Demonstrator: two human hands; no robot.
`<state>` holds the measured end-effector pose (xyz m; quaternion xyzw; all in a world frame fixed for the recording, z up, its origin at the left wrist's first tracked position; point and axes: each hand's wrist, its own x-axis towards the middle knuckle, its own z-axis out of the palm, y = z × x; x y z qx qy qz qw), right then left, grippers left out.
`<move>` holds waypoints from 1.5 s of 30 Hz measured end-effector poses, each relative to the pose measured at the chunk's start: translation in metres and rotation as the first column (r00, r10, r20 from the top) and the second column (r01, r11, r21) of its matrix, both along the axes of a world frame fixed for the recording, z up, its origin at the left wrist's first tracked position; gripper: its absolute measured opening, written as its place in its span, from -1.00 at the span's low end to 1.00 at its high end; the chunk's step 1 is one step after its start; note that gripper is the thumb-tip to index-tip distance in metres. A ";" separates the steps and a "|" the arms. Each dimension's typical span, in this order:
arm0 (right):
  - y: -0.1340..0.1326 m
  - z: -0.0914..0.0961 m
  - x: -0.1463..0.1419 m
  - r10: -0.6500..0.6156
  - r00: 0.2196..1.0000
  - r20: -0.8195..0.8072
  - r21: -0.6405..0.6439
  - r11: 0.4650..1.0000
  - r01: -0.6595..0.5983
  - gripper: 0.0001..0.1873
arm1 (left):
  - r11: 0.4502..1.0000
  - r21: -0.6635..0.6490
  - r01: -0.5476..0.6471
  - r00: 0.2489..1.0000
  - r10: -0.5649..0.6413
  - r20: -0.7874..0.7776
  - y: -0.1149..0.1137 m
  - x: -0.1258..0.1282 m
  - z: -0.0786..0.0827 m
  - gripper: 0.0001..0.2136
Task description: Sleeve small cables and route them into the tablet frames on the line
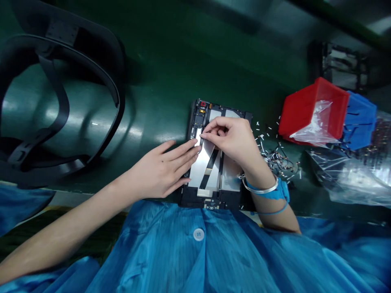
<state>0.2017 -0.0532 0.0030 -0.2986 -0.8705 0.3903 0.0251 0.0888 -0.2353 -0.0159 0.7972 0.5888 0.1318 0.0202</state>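
Observation:
An opened tablet [232, 179] lies on the green table in front of me, its silvery inner plates, dark flat ribbon cable [207, 176] and small circuit parts exposed. My left hand [166, 169] rests flat with fingers stretched out, their tips on the tablet's left edge. Over the upper middle of the tablet is my right hand [230, 136], thumb and forefinger pinched together near the left fingertips. Whatever sits in that pinch is too small or too hidden to name. A blue wrist strap [279, 191] and a silvery bangle circle the right wrist.
Right of the tablet lies a pile of small cable parts [279, 158]. Beyond it stand a red bin [301, 108] with clear plastic in it and a blue bin [362, 118]. Clear plastic bags [345, 175] lie nearer. A black headband-like frame [117, 118] stands at left.

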 end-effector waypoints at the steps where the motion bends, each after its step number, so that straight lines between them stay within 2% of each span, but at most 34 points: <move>1: 0.000 -0.001 0.000 0.001 1.000 -0.002 0.008 1.000 -0.001 -0.95 | 1.000 -0.005 0.007 1.000 -0.007 0.001 0.002 -0.001 0.002 -0.56; 7: -0.002 -0.003 0.000 0.002 1.000 0.011 0.054 0.999 -0.002 -0.95 | 0.996 0.078 0.033 0.999 -0.033 -0.004 0.012 0.000 0.003 -0.59; 10: -0.004 0.003 0.009 -0.033 0.998 -0.062 0.154 0.987 0.042 -0.83 | 0.994 0.110 0.004 1.000 -0.005 0.005 0.020 0.000 -0.003 -0.62; 14: -0.009 0.019 0.042 -0.133 0.978 -0.160 0.324 0.929 0.180 -0.81 | 0.996 0.082 -0.044 0.998 0.039 0.057 0.033 -0.005 -0.006 -0.64; 18: -0.016 0.020 0.086 -0.225 0.973 -0.043 0.445 0.868 0.221 -0.77 | 0.985 0.020 -0.174 0.951 0.162 0.263 0.032 -0.004 -0.003 -0.63; 20: -0.022 0.012 0.104 -0.269 0.962 0.048 0.507 0.836 0.209 -0.66 | 0.943 0.003 -0.334 0.872 0.308 0.381 0.019 0.005 -0.003 -0.61; 23: -0.036 -0.002 0.118 -0.271 0.951 0.148 0.528 0.835 0.155 -0.47 | 0.826 -0.060 -0.560 0.738 0.531 0.418 -0.009 0.031 -0.006 -0.62; 26: -0.047 -0.009 0.118 -0.232 0.963 0.136 0.464 0.874 0.145 -0.38 | 0.791 -0.183 -0.584 0.652 0.591 0.475 -0.033 0.056 -0.009 -0.58; 27: -0.048 -0.009 0.116 -0.227 0.968 0.109 0.434 0.887 0.159 -0.37 | 0.777 -0.240 -0.581 0.595 0.608 0.526 -0.037 0.061 -0.009 -0.56; 29: -0.048 -0.005 0.110 -0.217 0.975 0.039 0.360 0.913 0.189 -0.37 | 0.735 -0.366 -0.571 0.410 0.642 0.648 -0.041 0.063 -0.005 -0.47; 31: -0.045 0.000 0.105 -0.190 0.980 -0.053 0.274 0.941 0.197 -0.39 | 0.685 -0.498 -0.532 0.130 0.647 0.751 -0.036 0.058 0.005 -0.39; 33: -0.040 0.004 0.102 -0.159 0.974 -0.161 0.186 0.964 0.188 -0.43 | 0.651 -0.586 -0.482 -0.148 0.598 0.787 -0.021 0.047 0.019 -0.34; 34: -0.036 0.005 0.101 -0.155 0.964 -0.215 0.147 0.971 0.189 -0.45 | 0.640 -0.607 -0.471 -0.252 0.562 0.788 -0.011 0.041 0.026 -0.35; 35: -0.032 0.005 0.102 -0.165 0.951 -0.260 0.121 0.972 0.202 -0.49 | 0.634 -0.615 -0.469 -0.328 0.521 0.788 0.002 0.034 0.032 -0.38; 36: -0.026 0.004 0.104 -0.188 0.938 -0.293 0.116 0.966 0.230 -0.55 | 0.639 -0.603 -0.477 -0.373 0.474 0.798 0.017 0.026 0.036 -0.40; 38: -0.011 0.000 0.112 -0.256 0.915 -0.313 0.179 0.930 0.322 -0.67 | 0.664 -0.544 -0.514 -0.409 0.367 0.835 0.054 0.007 0.040 -0.43; 41: 0.017 -0.007 0.123 -0.372 0.906 -0.201 0.383 0.821 0.422 -0.80 | 0.716 -0.447 -0.536 -0.377 0.271 0.886 0.119 -0.036 0.030 -0.42; 43: 0.035 -0.008 0.126 -0.426 0.904 -0.045 0.496 0.776 0.391 -0.83 | 0.718 -0.451 -0.530 -0.328 0.317 0.890 0.165 -0.072 0.017 -0.40; 45: 0.050 -0.003 0.122 -0.416 0.900 0.132 0.568 0.776 0.275 -0.81 | 0.685 -0.511 -0.519 -0.261 0.442 0.858 0.208 -0.106 0.004 -0.44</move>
